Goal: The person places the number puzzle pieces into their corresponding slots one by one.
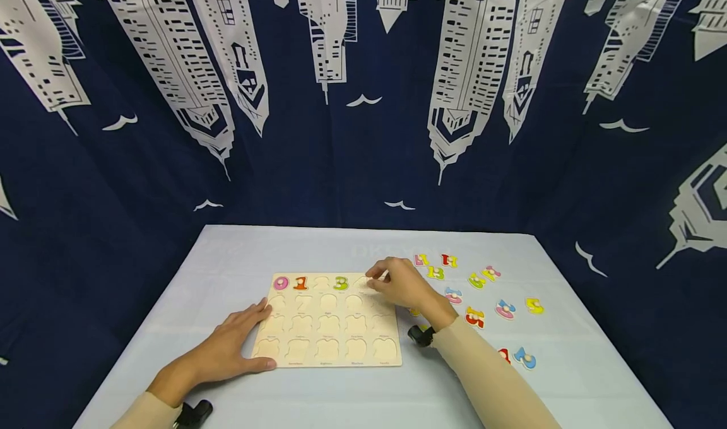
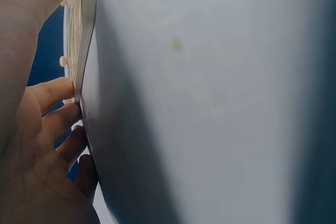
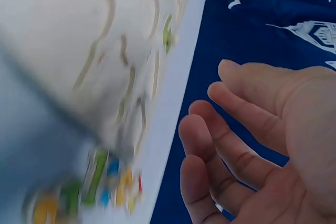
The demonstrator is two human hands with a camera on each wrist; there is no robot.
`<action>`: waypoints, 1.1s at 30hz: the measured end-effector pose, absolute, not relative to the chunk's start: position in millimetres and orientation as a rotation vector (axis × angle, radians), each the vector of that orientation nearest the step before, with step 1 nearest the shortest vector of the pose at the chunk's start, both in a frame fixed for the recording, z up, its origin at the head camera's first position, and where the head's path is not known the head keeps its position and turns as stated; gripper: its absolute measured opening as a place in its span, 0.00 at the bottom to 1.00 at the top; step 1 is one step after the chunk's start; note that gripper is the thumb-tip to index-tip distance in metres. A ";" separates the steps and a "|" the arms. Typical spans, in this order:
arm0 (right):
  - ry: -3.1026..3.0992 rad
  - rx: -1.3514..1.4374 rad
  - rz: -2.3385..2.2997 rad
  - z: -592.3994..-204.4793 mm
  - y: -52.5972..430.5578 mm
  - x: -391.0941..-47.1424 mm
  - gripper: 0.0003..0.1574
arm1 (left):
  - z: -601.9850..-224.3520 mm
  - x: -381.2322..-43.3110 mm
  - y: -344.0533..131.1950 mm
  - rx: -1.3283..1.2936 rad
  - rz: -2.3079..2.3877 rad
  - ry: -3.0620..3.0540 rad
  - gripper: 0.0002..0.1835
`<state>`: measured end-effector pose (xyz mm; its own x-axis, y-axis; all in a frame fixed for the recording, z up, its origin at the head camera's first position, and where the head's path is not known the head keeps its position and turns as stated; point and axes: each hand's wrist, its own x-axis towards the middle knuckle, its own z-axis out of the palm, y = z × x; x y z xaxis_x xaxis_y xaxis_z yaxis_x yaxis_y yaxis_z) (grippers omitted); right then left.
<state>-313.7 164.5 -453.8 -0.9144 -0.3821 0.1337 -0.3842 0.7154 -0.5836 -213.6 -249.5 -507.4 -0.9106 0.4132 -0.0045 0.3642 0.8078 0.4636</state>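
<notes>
A pale wooden number puzzle board (image 1: 328,314) lies flat on the table, with rows of cut-out recesses. Its top row holds a pink 0 (image 1: 281,282), a red 1 (image 1: 300,282) and a green 3 (image 1: 341,283); the recess between 1 and 3 is bare. My left hand (image 1: 227,342) rests at the board's left edge, fingers spread, thumb near the bottom left corner. The left wrist view shows those fingers (image 2: 58,121) against the board's side. Above the top right corner hovers my right hand (image 1: 406,285). In the right wrist view its fingers (image 3: 226,135) are loosely bent, nothing between them.
Several coloured number pieces lie scattered right of the board, among them a red 15 (image 1: 474,317), a blue piece (image 1: 525,358) and a yellow piece (image 1: 534,306). Some are partly hidden by the right forearm. A white cloth covers the table (image 1: 318,246); a navy patterned curtain (image 1: 341,158) hangs behind.
</notes>
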 end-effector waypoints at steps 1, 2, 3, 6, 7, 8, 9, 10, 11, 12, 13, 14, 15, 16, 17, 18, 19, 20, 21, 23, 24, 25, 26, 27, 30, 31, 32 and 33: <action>-2.909 0.658 0.977 -452.2 171.4 -310.5 0.12 | -507.4 -213.9 -250.0 0.624 0.707 2.886 0.65; -2.916 0.654 0.963 -451.1 178.4 -307.2 0.12 | -507.5 -214.1 -250.4 0.625 0.705 2.887 0.65; -2.919 0.653 0.949 -450.5 186.1 -304.1 0.13 | -507.4 -214.3 -250.9 0.626 0.702 2.889 0.65; -2.928 0.620 0.931 -448.5 209.1 -293.3 0.13 | -506.3 -214.1 -251.8 0.630 0.700 2.892 0.65; -2.934 0.600 0.926 -447.9 216.9 -289.2 0.13 | -505.8 -213.9 -251.8 0.630 0.703 2.892 0.65; -2.937 0.587 0.918 -447.5 225.1 -285.3 0.13 | -505.6 -213.7 -251.8 0.630 0.708 2.892 0.65; -2.937 0.576 0.913 -447.3 233.4 -281.3 0.13 | -505.5 -213.5 -251.6 0.630 0.712 2.890 0.65; -2.942 0.563 0.904 -447.4 241.9 -277.1 0.13 | -505.6 -213.3 -251.5 0.630 0.719 2.888 0.65; -2.948 0.543 0.901 -448.0 250.3 -272.9 0.13 | -505.8 -213.0 -251.3 0.630 0.724 2.885 0.65; -2.951 0.541 0.895 -448.5 259.4 -268.5 0.13 | -506.2 -212.7 -251.1 0.628 0.725 2.884 0.65; -2.953 0.539 0.886 -449.2 268.6 -264.2 0.13 | -506.7 -212.5 -250.9 0.627 0.727 2.882 0.65; -2.955 0.539 0.876 -450.0 278.3 -260.0 0.13 | -507.2 -212.4 -250.8 0.626 0.729 2.881 0.65; -2.960 0.532 0.869 -451.1 287.8 -255.7 0.13 | -507.7 -212.3 -250.6 0.625 0.727 2.881 0.65; -2.960 0.533 0.867 -451.9 297.8 -251.6 0.13 | -508.3 -212.4 -250.4 0.624 0.727 2.883 0.65; -2.961 0.531 0.874 -452.7 307.9 -247.6 0.13 | -508.7 -212.7 -250.2 0.622 0.726 2.884 0.65; -2.963 0.529 0.874 -453.4 317.7 -243.7 0.13 | -509.0 -212.9 -249.9 0.621 0.725 2.886 0.65; -2.965 0.528 0.876 -454.1 327.4 -239.9 0.13 | -509.0 -213.2 -249.7 0.621 0.726 2.886 0.65; -2.968 0.518 0.881 -454.7 337.0 -235.9 0.13 | -508.9 -213.5 -249.4 0.620 0.724 2.886 0.65; -2.967 0.510 0.887 -455.8 346.0 -232.2 0.13 | -508.7 -213.8 -249.1 0.619 0.725 2.886 0.65; -2.965 0.486 0.885 -457.7 362.7 -225.1 0.12 | -508.0 -214.2 -248.7 0.617 0.720 2.885 0.65; -2.962 0.477 0.873 -458.8 370.5 -221.6 0.12 | -507.4 -214.3 -248.6 0.617 0.718 2.884 0.65; -2.957 0.465 0.859 -459.9 378.1 -218.2 0.12 | -506.9 -214.4 -248.5 0.615 0.718 2.882 0.65; -2.957 0.442 0.845 -461.0 384.9 -214.9 0.11 | -506.4 -214.5 -248.4 0.613 0.717 2.880 0.65; -2.958 0.419 0.833 -462.0 390.9 -211.6 0.11 | -506.0 -214.7 -248.4 0.612 0.721 2.877 0.65; -2.989 0.368 0.797 -463.8 407.1 -203.0 0.11 | -505.5 -215.3 -248.8 0.615 0.725 2.873 0.65; -3.003 0.352 0.801 -464.3 411.5 -200.5 0.11 | -505.8 -215.5 -249.1 0.616 0.726 2.874 0.65; -3.017 0.347 0.813 -464.6 415.6 -198.1 0.11 | -506.2 -215.7 -249.4 0.617 0.726 2.876 0.65; -3.029 0.355 0.830 -464.8 419.7 -196.0 0.11 | -506.6 -215.8 -249.8 0.618 0.728 2.877 0.65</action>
